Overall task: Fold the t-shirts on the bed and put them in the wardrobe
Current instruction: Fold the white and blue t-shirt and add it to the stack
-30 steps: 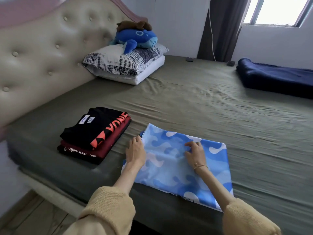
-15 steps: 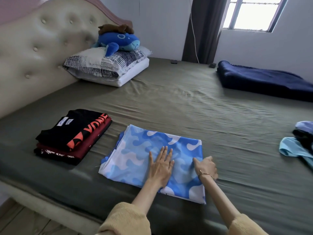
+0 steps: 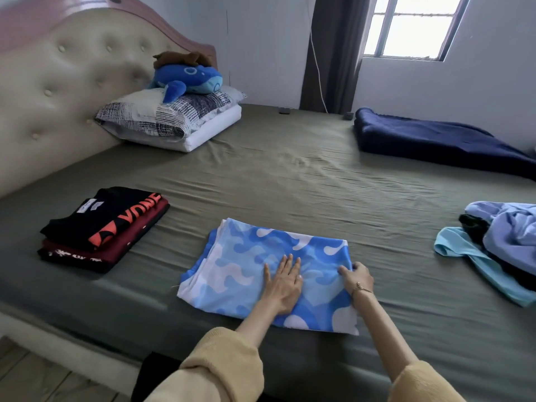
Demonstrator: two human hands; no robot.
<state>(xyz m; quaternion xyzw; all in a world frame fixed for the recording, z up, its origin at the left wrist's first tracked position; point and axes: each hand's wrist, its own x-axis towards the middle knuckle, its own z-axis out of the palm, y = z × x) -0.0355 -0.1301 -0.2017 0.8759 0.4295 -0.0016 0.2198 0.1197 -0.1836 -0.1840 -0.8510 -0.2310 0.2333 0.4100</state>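
Now, head view, line by line:
Left hand: the left hand [image 3: 282,288] lies flat, fingers straight, pressing on the middle of the blue patterned t-shirt [image 3: 246,265]; a second ago it rested at the shirt's left edge.
Right hand: the right hand [image 3: 356,278] curls its fingers round the shirt's right edge and pinches the cloth there; a second ago it sat further in, near the centre.
T-shirt in hand: it lies part-folded as a wide rectangle on the bed [image 3: 290,175], directly under both hands, close to the near edge of the mattress.
What changed: both hands have shifted rightward across the shirt, one to anchor, one to take the edge.
Meaning: this looks like the set-up for folding the right side over the flat left hand, which would bring the shirt to stack size.
Folded stack [image 3: 101,227]: black and dark red shirts, well to the left of the left hand.
Unfolded pile [image 3: 499,245]: light blue and lilac shirts, well to the right of the right hand, so several folds remain.
Wardrobe: not in view.
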